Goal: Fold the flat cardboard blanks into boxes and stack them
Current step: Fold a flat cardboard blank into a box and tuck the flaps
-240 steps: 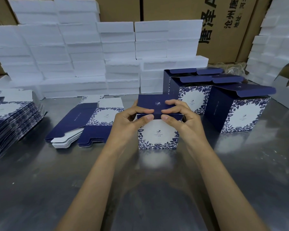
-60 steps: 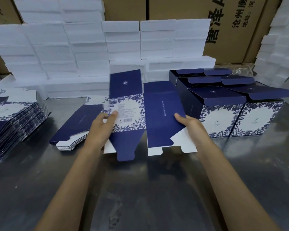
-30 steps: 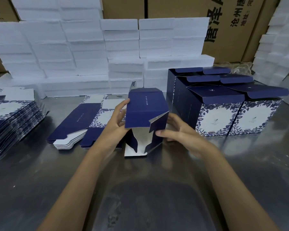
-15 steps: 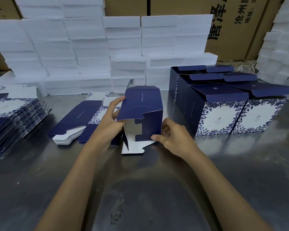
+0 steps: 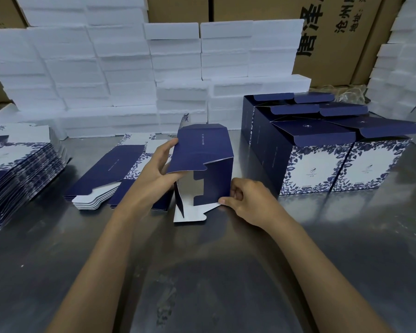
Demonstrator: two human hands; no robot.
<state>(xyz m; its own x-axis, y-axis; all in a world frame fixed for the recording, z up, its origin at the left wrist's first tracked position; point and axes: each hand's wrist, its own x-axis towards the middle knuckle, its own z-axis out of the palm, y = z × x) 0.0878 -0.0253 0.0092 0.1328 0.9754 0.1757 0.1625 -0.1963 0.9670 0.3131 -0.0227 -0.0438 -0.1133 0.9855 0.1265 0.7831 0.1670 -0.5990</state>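
Half-folded box [image 5: 202, 152] lying lengthwise, open end toward camera, left hand [image 5: 154, 174] gripping its side, right hand [image 5: 247, 200] pinching a flap.

a half-formed navy box [image 5: 203, 152] lies on its side mid-table [image 5: 202, 272], left hand [image 5: 154, 175] gripping its left wall, right hand [image 5: 247, 200] pinching a white bottom flap. folded boxes [image 5: 322, 152] stand toward the right edge, flat blanks [image 5: 101, 181] toward the left.
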